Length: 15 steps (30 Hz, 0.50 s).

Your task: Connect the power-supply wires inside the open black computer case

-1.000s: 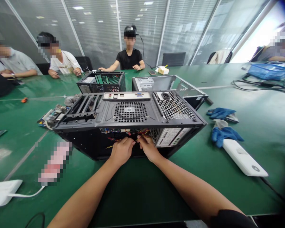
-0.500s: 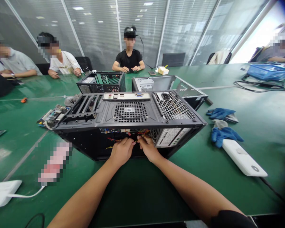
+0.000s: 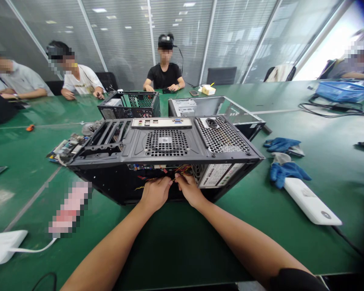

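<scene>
A black computer case (image 3: 166,145) lies on its side on the green table (image 3: 182,238), its open side facing me. Both my hands reach into that opening. My left hand (image 3: 154,193) is curled, fingers closed on a bundle of red and yellow wires (image 3: 172,173) inside the case. My right hand (image 3: 189,189) pinches the same wires right beside it, fingertips nearly touching the left hand's. The power supply (image 3: 220,171) with its white label sits just right of my hands. What exactly the fingertips grip is partly hidden.
A white device (image 3: 311,201) and blue gloves (image 3: 283,171) lie to the right. A circuit board (image 3: 67,147) lies left of the case. Two other open cases (image 3: 130,105) stand behind. Several people sit at the far side. A white box with cable (image 3: 3,246) sits near left.
My hands stay in the case with only slight finger movement. The person across the table has shifted their hands.
</scene>
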Each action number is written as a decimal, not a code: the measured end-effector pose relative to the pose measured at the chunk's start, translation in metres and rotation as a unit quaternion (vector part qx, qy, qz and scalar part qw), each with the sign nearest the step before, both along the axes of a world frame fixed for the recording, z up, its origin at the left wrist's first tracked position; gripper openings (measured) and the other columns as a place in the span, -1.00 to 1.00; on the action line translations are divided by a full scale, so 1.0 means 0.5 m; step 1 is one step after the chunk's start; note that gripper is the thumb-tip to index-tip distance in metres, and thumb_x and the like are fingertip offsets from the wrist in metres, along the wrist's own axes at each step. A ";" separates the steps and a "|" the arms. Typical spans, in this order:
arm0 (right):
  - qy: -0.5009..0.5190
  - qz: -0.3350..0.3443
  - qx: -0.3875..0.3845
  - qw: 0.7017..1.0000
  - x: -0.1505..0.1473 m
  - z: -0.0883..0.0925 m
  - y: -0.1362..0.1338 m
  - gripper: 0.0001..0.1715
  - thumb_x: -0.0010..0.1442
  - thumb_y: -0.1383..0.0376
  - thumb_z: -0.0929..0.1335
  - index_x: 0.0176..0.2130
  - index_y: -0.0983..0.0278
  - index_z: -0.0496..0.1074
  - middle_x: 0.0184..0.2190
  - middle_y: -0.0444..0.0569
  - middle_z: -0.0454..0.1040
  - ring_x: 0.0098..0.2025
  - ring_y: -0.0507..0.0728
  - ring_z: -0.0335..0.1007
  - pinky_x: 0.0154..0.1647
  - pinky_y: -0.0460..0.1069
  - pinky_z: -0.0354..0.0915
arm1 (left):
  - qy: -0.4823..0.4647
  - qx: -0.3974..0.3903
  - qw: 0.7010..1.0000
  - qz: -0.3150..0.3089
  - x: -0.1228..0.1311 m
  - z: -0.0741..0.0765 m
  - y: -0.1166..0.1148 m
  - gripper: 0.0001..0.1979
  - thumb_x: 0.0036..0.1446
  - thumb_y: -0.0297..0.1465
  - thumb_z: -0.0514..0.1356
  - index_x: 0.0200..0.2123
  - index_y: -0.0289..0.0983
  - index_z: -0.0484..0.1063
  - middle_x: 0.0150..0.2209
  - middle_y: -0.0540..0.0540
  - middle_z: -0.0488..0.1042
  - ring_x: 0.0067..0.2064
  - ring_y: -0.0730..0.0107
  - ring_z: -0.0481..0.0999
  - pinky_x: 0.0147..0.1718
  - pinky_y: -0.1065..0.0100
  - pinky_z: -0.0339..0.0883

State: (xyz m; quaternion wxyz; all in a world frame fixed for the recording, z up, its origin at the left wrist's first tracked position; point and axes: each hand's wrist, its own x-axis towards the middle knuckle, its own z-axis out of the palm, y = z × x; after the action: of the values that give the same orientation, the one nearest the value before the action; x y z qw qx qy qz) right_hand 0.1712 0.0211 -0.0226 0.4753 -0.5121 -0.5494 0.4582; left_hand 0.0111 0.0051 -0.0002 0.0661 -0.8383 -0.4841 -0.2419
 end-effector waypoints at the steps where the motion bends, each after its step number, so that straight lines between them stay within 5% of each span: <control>1: 0.001 0.001 0.001 1.000 0.000 -0.003 0.001 -0.51 0.18 -0.12 0.25 -0.45 0.22 0.32 -0.57 -0.16 0.32 -0.56 0.05 0.22 -0.49 -0.03 0.17 | 0.000 0.001 1.000 -0.002 0.000 -0.001 0.000 -0.76 0.33 -0.36 -0.02 -0.30 -0.24 0.41 -0.45 -0.05 0.51 -0.40 0.37 0.52 -0.38 0.40 0.35; 15: 0.019 0.003 -0.002 1.000 0.000 -0.020 0.009 -0.58 0.19 -0.05 0.26 -0.44 0.21 0.33 -0.55 -0.16 0.31 -0.56 0.05 0.21 -0.50 -0.04 0.15 | -0.024 0.016 1.000 -0.008 0.001 -0.001 -0.001 -0.85 0.31 -0.37 0.02 -0.22 -0.25 0.37 -0.39 -0.06 0.55 -0.38 0.34 0.55 -0.37 0.37 0.37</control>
State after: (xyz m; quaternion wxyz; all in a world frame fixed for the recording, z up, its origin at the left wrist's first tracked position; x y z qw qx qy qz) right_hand 0.1711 0.0256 -0.0327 0.4832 -0.5027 -0.5411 0.4702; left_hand 0.0116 0.0046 -0.0009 0.0657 -0.8351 -0.4749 -0.2699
